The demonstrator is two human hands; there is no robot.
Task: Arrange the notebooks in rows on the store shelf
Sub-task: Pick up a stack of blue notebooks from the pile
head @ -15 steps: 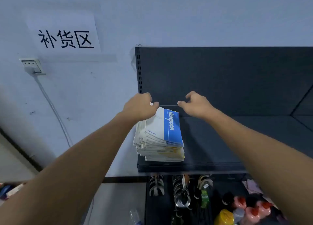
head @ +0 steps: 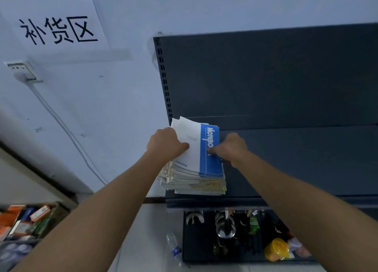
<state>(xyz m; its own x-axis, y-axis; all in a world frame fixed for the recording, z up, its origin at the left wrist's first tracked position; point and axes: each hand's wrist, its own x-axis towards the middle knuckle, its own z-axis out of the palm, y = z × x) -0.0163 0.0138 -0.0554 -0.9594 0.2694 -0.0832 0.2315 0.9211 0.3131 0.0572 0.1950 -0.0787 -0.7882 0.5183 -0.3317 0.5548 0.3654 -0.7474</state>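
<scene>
Gripping from both sides: the left hand point(head: 166, 143) is curling its fingers round the left edge of the top notebooks point(head: 201, 161), with its thumb lying on the white cover. The right hand point(head: 231, 147) is pressing its thumb onto the blue band near the right edge. Its fingers are hiding beneath, so I am reading that as a pinch without being sure. Those upper copies are lifting at their far end and fanning apart. The rest of the stack point(head: 194, 182) is sitting at the left front corner of the shelf point(head: 286, 159), its near edge just beside the shelf's front lip and its left side seeming to overhang the shelf's left end slightly. All the notebooks I am seeing are sitting in that one stack, so I am judging the rows as hardly begun.

What is worrying me: the covers are looking slick and the lower copies are already splaying unevenly. An uneven pull could be dragging loose copies off the shelf's left end, or tipping the stack over the front lip. The fanned covers could also be creasing if both hands are squeezing inward
</scene>
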